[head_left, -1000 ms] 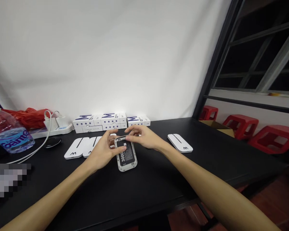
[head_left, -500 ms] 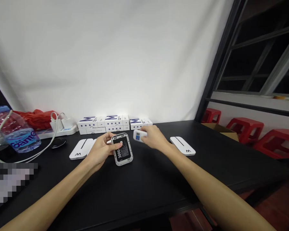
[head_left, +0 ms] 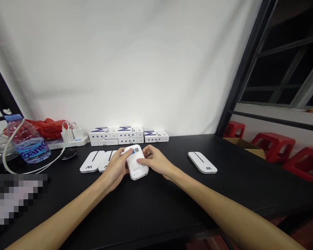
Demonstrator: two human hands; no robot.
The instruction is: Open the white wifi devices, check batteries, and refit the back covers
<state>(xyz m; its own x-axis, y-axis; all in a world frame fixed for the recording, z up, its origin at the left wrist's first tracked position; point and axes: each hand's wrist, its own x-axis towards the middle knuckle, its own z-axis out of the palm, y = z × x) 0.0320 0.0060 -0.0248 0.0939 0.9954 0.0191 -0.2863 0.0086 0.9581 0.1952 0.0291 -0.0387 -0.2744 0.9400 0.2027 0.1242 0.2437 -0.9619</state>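
Between my hands sits a white pocket Wi-Fi router (head_left: 137, 166), its back cover on, with a small QR label showing near its far end. My left hand (head_left: 116, 166) grips its left side, and my right hand (head_left: 155, 161) holds its right side with the fingers resting on the cover. The battery is hidden under the cover. Just beyond my left hand lie two similar white routers (head_left: 91, 161) with black stripes and a W mark. A third one (head_left: 202, 162) lies apart to the right.
Several white boxes with purple M logos (head_left: 127, 136) stand along the wall on the black table (head_left: 172, 194). At the left are a water bottle (head_left: 28, 146), white cable, power strip (head_left: 73, 141) and red bag (head_left: 48, 128). Red stools (head_left: 273, 146) stand beyond the right table edge.
The white back cover that my right hand held off to the side now lies on the router, hiding the black battery. My right hand has moved left onto the router.
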